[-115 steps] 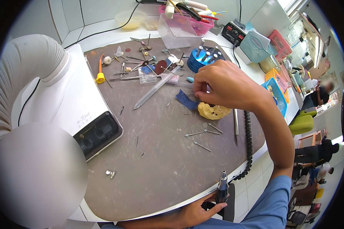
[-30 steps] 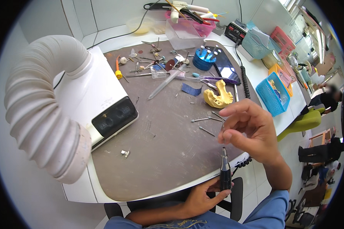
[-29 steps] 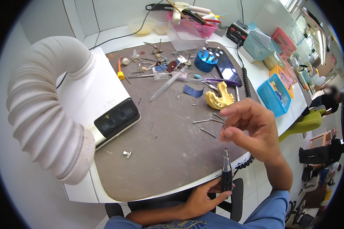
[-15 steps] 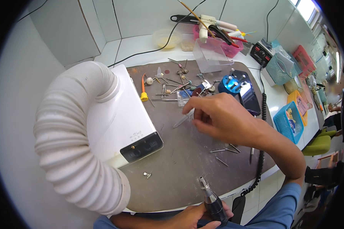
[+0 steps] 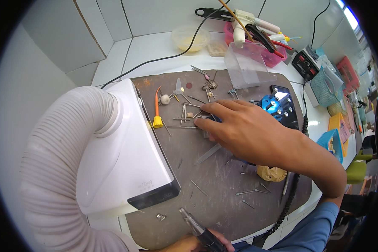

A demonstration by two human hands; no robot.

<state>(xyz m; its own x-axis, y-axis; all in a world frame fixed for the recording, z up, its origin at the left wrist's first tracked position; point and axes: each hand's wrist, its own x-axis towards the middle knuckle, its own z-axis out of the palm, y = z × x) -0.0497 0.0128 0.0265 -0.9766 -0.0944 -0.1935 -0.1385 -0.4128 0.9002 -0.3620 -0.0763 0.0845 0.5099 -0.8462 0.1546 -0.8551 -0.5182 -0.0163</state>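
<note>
My left hand (image 5: 222,240), at the lower edge, grips a black rotary handpiece (image 5: 209,240) with a metal nose pointing up and left. Its collet appears to hold no bur. My right hand (image 5: 243,128) reaches over the mat among several loose burs (image 5: 184,113), its fingertips apart and low beside the shanks; whether they touch one is unclear. Under that hand, a small clear box is mostly hidden. A translucent strip (image 5: 208,154) lies just nearer. A small shiny metal casting (image 5: 161,216) rests near the mat's front left.
A white dust extractor (image 5: 126,168) with a ribbed hose (image 5: 50,168) fills the left. Right of my hand are a blue bur stand (image 5: 271,106), a phone (image 5: 289,115) and a yellow dental model (image 5: 271,173). A clear tray (image 5: 245,67) and pink basket (image 5: 277,59) stand behind.
My right hand has moved forward from above the mat's middle to the loose burs, its fingers less curled. The handpiece in my left hand has shifted left in view. The yellow model now shows.
</note>
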